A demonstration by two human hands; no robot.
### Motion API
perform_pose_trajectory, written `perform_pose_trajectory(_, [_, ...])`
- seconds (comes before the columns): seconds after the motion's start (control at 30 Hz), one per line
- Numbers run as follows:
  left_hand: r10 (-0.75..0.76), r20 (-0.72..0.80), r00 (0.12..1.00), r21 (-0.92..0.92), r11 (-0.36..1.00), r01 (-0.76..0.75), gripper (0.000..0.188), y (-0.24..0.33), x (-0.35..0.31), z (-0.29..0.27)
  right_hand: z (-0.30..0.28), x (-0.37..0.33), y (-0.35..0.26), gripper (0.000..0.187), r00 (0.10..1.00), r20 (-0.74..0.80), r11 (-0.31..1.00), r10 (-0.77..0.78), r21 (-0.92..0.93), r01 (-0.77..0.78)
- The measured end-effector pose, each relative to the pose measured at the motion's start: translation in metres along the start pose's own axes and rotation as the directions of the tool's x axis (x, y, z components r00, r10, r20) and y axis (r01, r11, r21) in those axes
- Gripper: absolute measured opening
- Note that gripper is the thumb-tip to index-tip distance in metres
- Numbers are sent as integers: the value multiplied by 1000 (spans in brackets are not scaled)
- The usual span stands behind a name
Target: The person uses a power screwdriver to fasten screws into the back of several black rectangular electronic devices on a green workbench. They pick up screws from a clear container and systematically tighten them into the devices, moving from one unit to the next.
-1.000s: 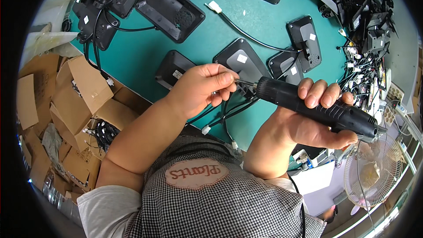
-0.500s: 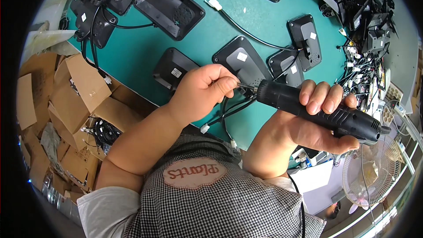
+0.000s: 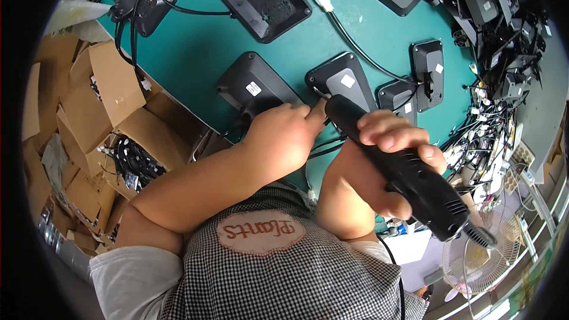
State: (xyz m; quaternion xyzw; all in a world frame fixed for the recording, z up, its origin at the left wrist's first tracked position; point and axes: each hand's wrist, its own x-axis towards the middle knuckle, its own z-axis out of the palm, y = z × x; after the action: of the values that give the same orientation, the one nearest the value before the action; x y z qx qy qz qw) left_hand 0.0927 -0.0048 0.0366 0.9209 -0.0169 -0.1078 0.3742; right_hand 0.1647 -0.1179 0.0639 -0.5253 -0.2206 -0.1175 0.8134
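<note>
My right hand (image 3: 391, 151) is wrapped round a black electric screwdriver (image 3: 409, 184), held tilted with its bit toward the far left. The bit's tip reaches the left edge of a black plastic housing (image 3: 341, 80) with a white label, lying on the green table. Close beside the tip, my left hand (image 3: 284, 136) has its fingers curled together at the housing's near end; what they hold, if anything, is hidden. Another black housing (image 3: 255, 80) with a white label lies just beyond my left hand. Black cables (image 3: 326, 147) run out between my hands.
An open black casing (image 3: 261, 3) and a cable with a white connector (image 3: 323, 3) lie at the far side. Smaller black housings (image 3: 428, 74) sit to the right, before a heap of cables (image 3: 486, 136). Cardboard boxes (image 3: 115, 77) stand left; a fan (image 3: 483, 255) stands lower right.
My left hand has moved from pinching at the screwdriver's bit to the housing's near end. The screwdriver has tilted, its rear swinging nearer me and its tip reaching the housing. The view has shifted.
</note>
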Motion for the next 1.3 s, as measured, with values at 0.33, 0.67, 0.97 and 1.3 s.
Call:
perform_pose_trajectory(0.33, [91, 3, 996, 86, 992, -91, 22, -14, 11, 7, 6, -7, 32, 70, 988, 130, 988, -80, -121, 96])
perform_pose_trajectory(0.67, [172, 3, 985, 156, 973, -170, 14, -16, 11, 21, 3, -8, 46, 71, 963, 222, 981, -150, -84, 172])
perform_pose_trajectory(0.97, [150, 33, 988, 74, 986, -152, 13, -16, 12, 22, 6, -5, 43, 69, 983, 175, 997, -59, -29, 65])
perform_pose_trajectory(1.3, [132, 69, 989, -232, 966, -113, 21, -21, 14, 17, -2, -6, 46, 51, 969, 245, 992, -28, -115, 57])
